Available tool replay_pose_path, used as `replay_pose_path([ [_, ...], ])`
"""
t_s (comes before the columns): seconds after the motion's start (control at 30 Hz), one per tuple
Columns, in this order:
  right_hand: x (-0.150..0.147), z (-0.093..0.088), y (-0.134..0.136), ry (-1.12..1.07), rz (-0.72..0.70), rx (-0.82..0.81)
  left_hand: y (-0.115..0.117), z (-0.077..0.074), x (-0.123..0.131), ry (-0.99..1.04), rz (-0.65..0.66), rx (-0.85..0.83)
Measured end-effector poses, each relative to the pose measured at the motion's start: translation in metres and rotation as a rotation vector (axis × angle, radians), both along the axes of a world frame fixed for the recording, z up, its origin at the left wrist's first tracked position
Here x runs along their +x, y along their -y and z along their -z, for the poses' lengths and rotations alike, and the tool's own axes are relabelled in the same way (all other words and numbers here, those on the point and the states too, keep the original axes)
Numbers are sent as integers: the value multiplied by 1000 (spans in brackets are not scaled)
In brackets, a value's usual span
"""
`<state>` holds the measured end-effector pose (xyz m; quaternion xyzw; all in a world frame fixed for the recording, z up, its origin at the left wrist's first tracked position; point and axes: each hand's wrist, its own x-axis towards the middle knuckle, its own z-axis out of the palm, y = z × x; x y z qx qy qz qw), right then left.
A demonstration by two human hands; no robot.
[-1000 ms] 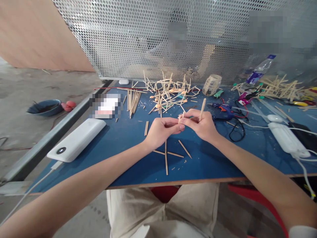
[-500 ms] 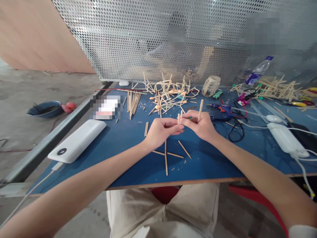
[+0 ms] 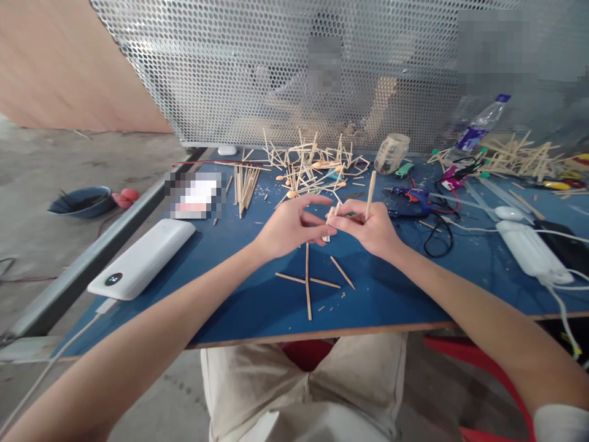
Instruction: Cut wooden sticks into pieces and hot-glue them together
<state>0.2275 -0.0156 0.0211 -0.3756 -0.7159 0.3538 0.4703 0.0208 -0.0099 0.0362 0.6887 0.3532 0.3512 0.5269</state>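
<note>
My right hand (image 3: 372, 227) is closed, its thumb and fingers pinching a few short wooden sticks (image 3: 330, 215). A longer wooden stick (image 3: 370, 191) rises upright from the same hand. Opposite, my left hand (image 3: 288, 227) has its fingers apart around the short sticks; its thumb tip is close to them, and whether it touches them I cannot tell. Below the hands, sticks laid as a cross (image 3: 307, 282) rest on the table, with a loose pointed stick (image 3: 343, 272) to the right.
A tangled pile of sticks (image 3: 317, 162) and a sheaf of sticks (image 3: 245, 189) lie behind the hands. Rightward are a jar (image 3: 392, 153), a blue glue gun (image 3: 409, 202), a bottle (image 3: 481, 129) and a white cabled device (image 3: 534, 252). A white power bank (image 3: 142, 261) lies left.
My left fingers have loosened and spread, the hand shifting slightly left and up. The short sticks stay in my right hand and now tilt more. The view has shifted slightly.
</note>
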Motion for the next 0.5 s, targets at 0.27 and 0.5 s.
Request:
replay_pose_path([
  [0.27, 8, -2, 1, 68, 176, 226, -27, -14, -27, 39, -317, 247],
  [0.5, 11, 8, -5, 211, 160, 371, -33, -3, -25, 80, -301, 124],
])
